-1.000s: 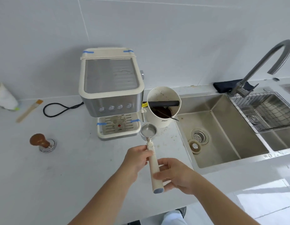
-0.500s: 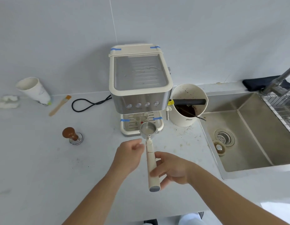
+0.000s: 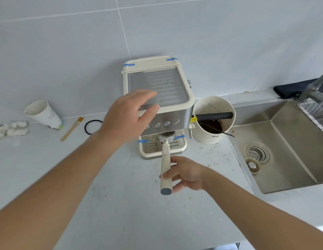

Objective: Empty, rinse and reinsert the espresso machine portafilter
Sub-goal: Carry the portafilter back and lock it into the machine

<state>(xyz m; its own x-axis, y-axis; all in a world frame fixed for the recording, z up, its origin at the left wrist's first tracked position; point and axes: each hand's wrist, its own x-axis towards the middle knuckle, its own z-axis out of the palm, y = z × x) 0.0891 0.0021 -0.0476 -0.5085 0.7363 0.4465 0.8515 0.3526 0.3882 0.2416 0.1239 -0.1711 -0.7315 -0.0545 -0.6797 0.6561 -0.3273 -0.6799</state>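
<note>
Portafilter at the espresso machine

Right hand (image 3: 187, 173) grips the portafilter (image 3: 165, 165) handle; left hand (image 3: 128, 117), fingers straight, reaches over the espresso machine (image 3: 175, 91).

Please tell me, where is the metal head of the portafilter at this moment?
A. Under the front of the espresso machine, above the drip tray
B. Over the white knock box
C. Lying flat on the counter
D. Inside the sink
A: the right hand holds the portafilter by its handle, its metal head up under the espresso machine, above the drip tray.

small logo on knock box (image 3: 215, 136), yellow tag (image 3: 193, 119), neither legible
</note>
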